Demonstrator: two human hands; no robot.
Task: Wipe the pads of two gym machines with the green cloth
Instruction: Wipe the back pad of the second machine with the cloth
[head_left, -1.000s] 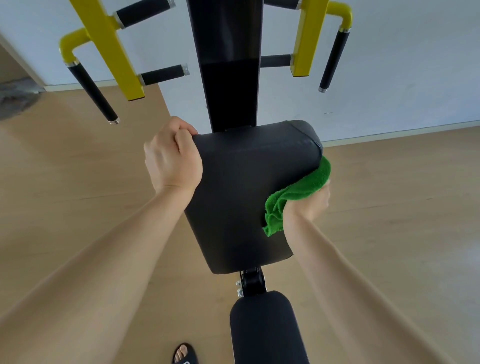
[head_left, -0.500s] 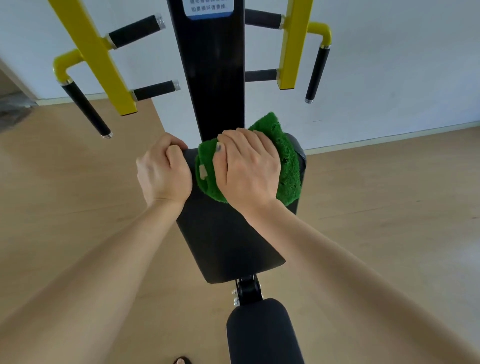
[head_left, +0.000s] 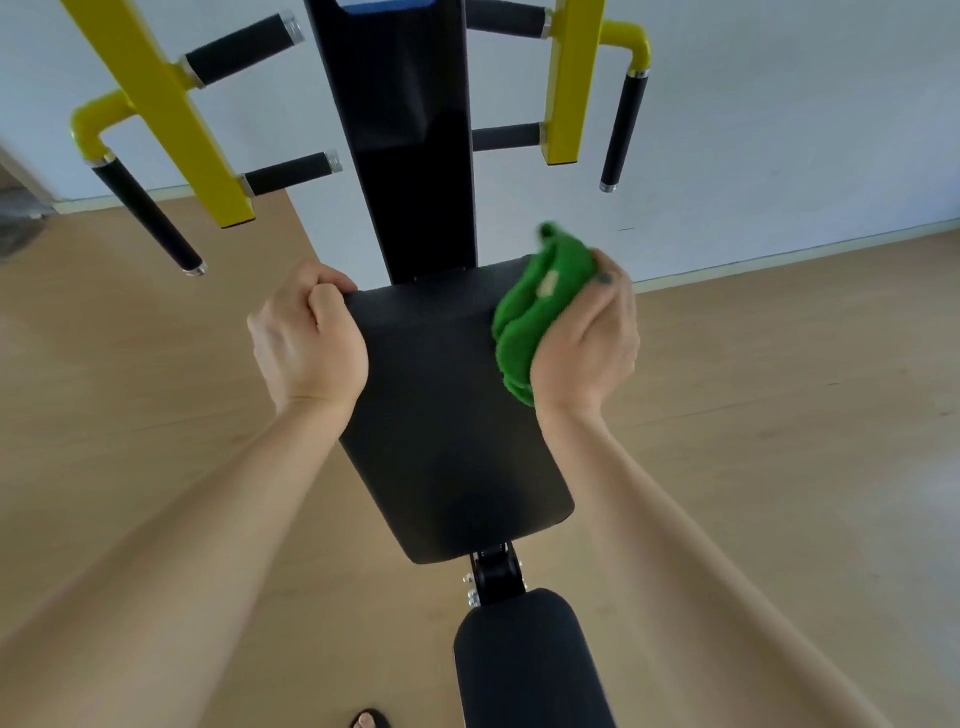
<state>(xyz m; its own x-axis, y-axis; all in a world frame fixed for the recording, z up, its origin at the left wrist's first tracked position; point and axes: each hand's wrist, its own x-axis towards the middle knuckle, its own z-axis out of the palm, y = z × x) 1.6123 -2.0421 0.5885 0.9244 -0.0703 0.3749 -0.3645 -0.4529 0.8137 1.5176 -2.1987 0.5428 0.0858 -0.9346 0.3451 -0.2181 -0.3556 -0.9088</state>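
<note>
**Back pad held at both upper corners, cloth at the right**

The black back pad (head_left: 452, 415) is seen from above, mounted on a black upright post (head_left: 410, 130). Its upper left corner is gripped by the left hand (head_left: 306, 340): the fingers are curled over the top edge and the thumb lies on the front face. The grip is clenched on the pad.

The green cloth (head_left: 535, 312) is bunched in the right hand (head_left: 587, 343) and pressed against the pad's upper right corner and right edge. The cloth is enclosed by the thumb from below and by the fingers from the far side, so this grip is grasping the cloth. A small pale label is visible on the cloth. The top end of the cloth is blurred.

Below the back pad, a black bracket (head_left: 496, 574) with silver bolts joins a second black pad (head_left: 530, 665), the seat, at the bottom edge of the view.

Yellow arms (head_left: 171, 109) with black foam handles (head_left: 145, 213) are seen either side of the post. Behind stands a pale wall (head_left: 779, 130); beneath lies a wooden floor (head_left: 779, 415). The toes of a foot in a dark sandal (head_left: 370, 719) are noted at the lower edge.
</note>
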